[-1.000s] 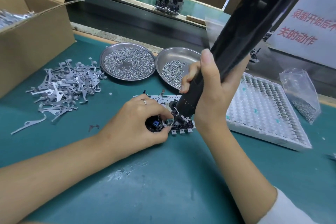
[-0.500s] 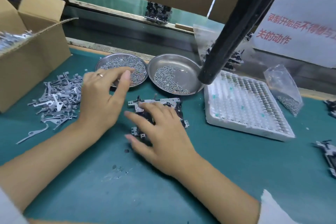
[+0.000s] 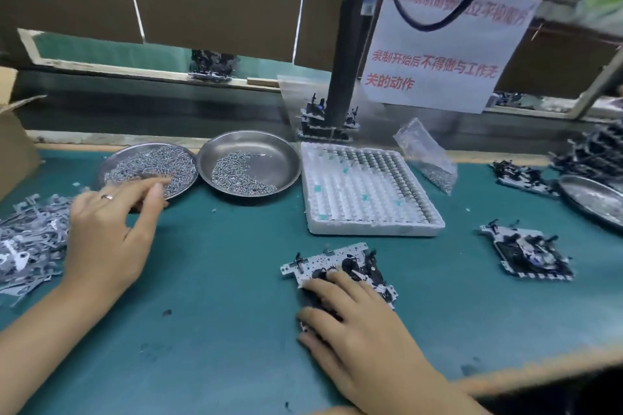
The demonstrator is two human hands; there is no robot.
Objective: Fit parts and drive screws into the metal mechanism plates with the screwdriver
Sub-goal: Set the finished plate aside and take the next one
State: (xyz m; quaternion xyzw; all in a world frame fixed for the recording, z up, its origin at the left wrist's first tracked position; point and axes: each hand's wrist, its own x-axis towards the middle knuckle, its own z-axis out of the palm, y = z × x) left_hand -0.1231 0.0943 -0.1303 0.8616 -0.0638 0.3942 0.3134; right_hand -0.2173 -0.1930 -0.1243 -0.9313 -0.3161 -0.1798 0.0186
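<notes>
Slid rightward across the mat [image 3: 215, 330] since a moment ago, the plate [image 3: 323, 264] lies under the right hand [image 3: 360, 333], fingers flat and spread on it, while the left hand [image 3: 108, 232] reaches, loosely open, toward the screw dish [image 3: 151, 167], the screwdriver [image 3: 350, 44] hanging free behind.

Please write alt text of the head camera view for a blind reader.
The right hand rests flat on a metal mechanism plate on a green mat, while the left hand reaches toward a dish of screws. The black screwdriver hangs unheld behind.
</notes>
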